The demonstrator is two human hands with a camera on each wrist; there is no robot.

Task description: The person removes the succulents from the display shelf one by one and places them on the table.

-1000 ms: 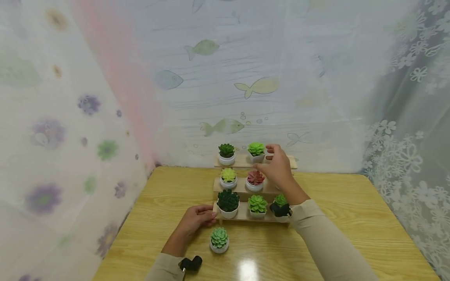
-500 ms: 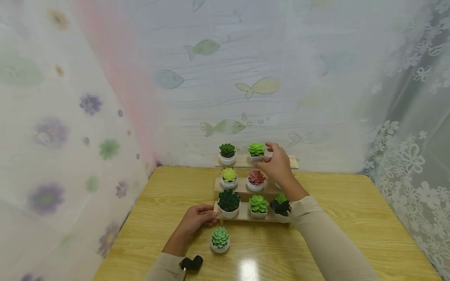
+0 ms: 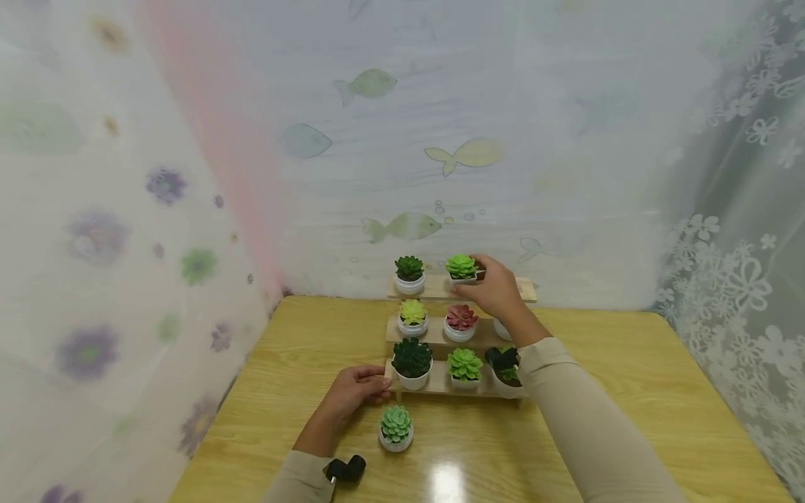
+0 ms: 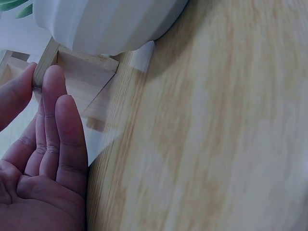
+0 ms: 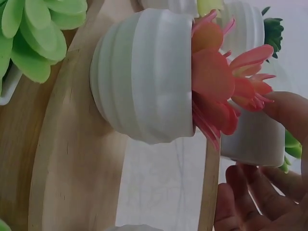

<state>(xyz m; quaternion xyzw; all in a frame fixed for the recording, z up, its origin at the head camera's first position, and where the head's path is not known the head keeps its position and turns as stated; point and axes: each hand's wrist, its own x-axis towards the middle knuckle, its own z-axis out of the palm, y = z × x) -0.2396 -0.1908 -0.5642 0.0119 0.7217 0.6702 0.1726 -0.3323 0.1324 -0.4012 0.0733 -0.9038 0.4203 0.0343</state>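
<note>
A three-tier wooden plant stand [image 3: 493,292] carries small potted succulents. At its lowest tier's left end, my left hand [image 3: 354,395] pinches the board; the left wrist view shows the board's end [image 4: 45,65] between thumb and forefinger. Up on the top tier, my right hand [image 3: 499,290] grips the white pot of a bright green succulent [image 3: 462,265]. Seen from the right wrist, the thumb is on one side of that pot [image 5: 252,139] and the fingers on the other. To its left sits a dark green succulent [image 3: 409,269].
The middle tier has yellow-green [image 3: 412,311] and red [image 3: 462,318] succulents, plus a pot partly behind the right wrist. Several green ones stand on the bottom tier. A pale green succulent [image 3: 395,427] sits on the wooden table [image 3: 302,328] before the stand. Printed curtains hang behind.
My right hand has moved slightly left, and its fingers have closed from beside the bright green succulent onto its pot. The left hand keeps its hold on the stand.
</note>
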